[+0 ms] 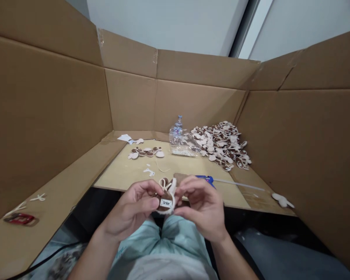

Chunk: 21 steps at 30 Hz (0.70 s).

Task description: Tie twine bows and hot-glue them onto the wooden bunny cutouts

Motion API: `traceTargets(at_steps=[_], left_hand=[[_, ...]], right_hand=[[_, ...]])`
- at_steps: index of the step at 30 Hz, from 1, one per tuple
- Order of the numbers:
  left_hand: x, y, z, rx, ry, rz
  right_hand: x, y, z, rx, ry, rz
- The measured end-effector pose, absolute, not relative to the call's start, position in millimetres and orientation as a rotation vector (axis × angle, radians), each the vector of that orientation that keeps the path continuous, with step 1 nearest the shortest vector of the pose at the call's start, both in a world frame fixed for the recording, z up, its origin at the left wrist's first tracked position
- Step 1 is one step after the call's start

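Between my hands is a small brown and cream fuzzy ornament with a cord bow at its top and a white printed label on its front. My left hand pinches its left side, thumb on the front near the label. My right hand is at its right edge, with curled fingers touching or very near the cream rim; their tips are partly hidden. Just beyond my right hand lies a blue glue gun with a long pale glue stick out of its back.
A big heap of similar ornaments lies at the back right, beside a clear plastic bag and a bottle. Several ornament pieces lie back left. A red cutter rests far left. Cardboard walls enclose the table.
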<state>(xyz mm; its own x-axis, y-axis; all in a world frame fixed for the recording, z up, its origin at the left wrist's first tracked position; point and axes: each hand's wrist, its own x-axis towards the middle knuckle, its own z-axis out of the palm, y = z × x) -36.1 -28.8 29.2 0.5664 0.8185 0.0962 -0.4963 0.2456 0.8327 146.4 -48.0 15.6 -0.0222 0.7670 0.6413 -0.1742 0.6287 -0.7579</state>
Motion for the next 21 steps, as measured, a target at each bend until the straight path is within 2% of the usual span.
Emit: traceTargets(at_steps=[3, 5, 12, 21], left_hand=[[-34.5, -35.6, 31.7, 0.918, 0.349, 0.885], [-33.1, -39.7, 33.1, 0.901, 0.318, 0.859], [-31.1, -45.2, 32.1, 0.865, 0.258, 0.809], [-29.9, -46.9, 28.2, 0.814, 0.274, 0.756]], right_hand=[[149.3, -61.5, 10.6, -0.541, -1.623, 0.34], [151.1, -69.0, 9.6, -0.526, -1.733, 0.196], [149.1, -85.3, 19.0, -0.552, -1.636, 0.481], [151.8, -90.6, 25.8, -0.509, -1.707, 0.429]])
